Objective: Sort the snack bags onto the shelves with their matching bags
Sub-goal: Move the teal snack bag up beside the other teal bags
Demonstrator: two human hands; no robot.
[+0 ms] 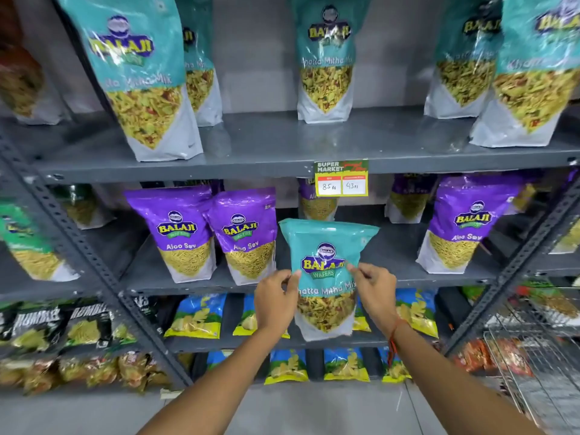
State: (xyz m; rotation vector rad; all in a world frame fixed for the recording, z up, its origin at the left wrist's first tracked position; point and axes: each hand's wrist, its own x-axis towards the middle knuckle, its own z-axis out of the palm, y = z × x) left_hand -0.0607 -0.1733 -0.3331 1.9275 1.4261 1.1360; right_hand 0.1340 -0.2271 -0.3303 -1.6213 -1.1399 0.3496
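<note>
Holding one teal bag (326, 277) upright before the middle shelf (282, 285), between both hands. Left hand (274, 301): fingers pinched on the bag's left edge. Right hand (375, 291): fingers pinched on its right edge; red thread (394, 340) at the wrist. Top shelf (282, 142): matching teal bags (141, 73), standing, well apart. Middle shelf: purple bags (185, 233), two at left just beside the held bag, one at right. Price tag (341, 178): clipped to the top shelf's front edge, just above the held bag. Lower shelves: blue-and-yellow bags (197, 315). Far right: wire basket (533, 365).
</note>
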